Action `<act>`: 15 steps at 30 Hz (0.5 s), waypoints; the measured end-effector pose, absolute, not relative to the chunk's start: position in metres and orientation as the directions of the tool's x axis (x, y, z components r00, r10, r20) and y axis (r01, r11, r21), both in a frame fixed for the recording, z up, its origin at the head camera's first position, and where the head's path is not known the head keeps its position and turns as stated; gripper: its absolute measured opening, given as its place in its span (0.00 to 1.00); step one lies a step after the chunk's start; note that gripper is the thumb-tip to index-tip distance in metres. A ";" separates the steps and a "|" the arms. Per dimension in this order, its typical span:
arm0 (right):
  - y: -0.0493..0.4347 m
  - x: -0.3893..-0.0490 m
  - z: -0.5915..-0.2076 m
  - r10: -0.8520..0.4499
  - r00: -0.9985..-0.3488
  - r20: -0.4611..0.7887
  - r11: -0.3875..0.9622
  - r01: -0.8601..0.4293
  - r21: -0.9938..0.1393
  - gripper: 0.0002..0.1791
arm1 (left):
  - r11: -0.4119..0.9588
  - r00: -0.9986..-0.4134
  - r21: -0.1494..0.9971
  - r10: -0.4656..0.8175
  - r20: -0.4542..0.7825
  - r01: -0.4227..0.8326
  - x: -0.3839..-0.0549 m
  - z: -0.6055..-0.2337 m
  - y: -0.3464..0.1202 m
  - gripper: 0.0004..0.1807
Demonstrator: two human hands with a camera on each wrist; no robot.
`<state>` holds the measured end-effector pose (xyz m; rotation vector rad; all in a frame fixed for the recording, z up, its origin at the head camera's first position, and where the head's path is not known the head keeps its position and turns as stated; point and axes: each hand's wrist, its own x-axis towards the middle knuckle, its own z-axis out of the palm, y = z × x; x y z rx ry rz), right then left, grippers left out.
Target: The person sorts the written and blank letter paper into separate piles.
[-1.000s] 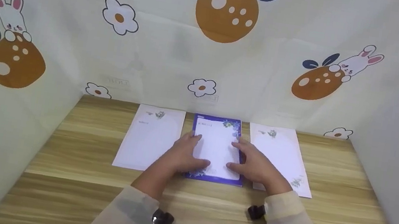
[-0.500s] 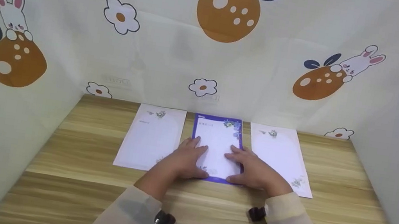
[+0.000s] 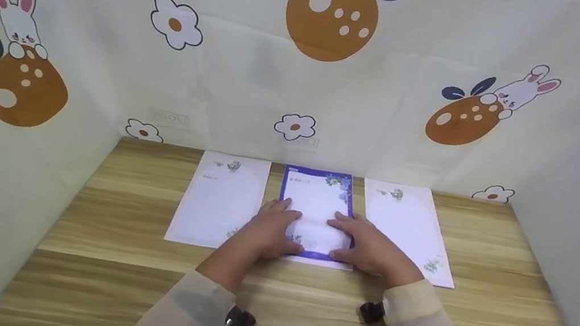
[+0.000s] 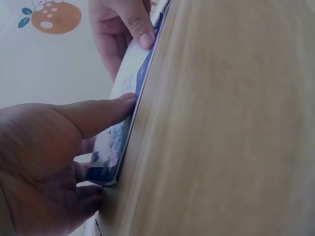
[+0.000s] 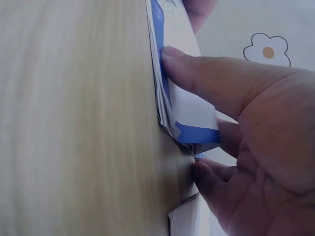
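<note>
In the head view, a purple-bordered sheet of writing paper (image 3: 318,202) with blue flowers lies on top of a thin stack in the middle. My left hand (image 3: 273,230) grips its left near corner, thumb on the near border and fingers along the side edge. The right near corner is held the same way by my right hand (image 3: 369,247). White paper shows under the sheet's near edge. Layered edges of the stack (image 5: 162,105) appear in the right wrist view, under my right thumb (image 5: 197,73). In the left wrist view, my left thumb (image 4: 98,115) presses the floral border.
A white sheet with small floral prints (image 3: 220,204) lies to the left. To the right lies a similar white sheet (image 3: 402,220). The wooden table (image 3: 302,314) ends at a patterned cloth backdrop (image 3: 244,87) behind and at both sides.
Both hands slid toward the near edge of the purple-bordered sheet, thumbs reaching its border. Its near edge has since shifted slightly away from me, with white paper showing beneath and a slight bow across it.
</note>
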<state>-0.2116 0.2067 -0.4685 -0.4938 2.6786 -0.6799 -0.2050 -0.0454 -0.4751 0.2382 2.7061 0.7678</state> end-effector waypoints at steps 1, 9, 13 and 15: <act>0.206 -0.211 -0.468 -0.394 -0.890 -0.231 0.828 -0.234 -0.510 0.36 | 0.841 -0.939 0.535 0.240 -0.247 0.074 -0.206 -0.476 -0.045 0.42; 0.203 -0.214 -0.471 -0.316 -0.934 -0.166 0.821 -0.182 -0.541 0.33 | 0.815 -0.966 0.576 0.189 -0.176 0.054 -0.210 -0.478 -0.046 0.35; 0.203 -0.217 -0.472 -0.280 -0.955 -0.100 0.810 -0.179 -0.558 0.32 | 0.790 -0.979 0.613 0.136 -0.155 0.013 -0.210 -0.476 -0.046 0.36; 0.203 -0.218 -0.471 -0.257 -0.963 -0.083 0.805 -0.166 -0.570 0.33 | 0.780 -0.982 0.625 0.113 -0.152 -0.008 -0.209 -0.474 -0.046 0.37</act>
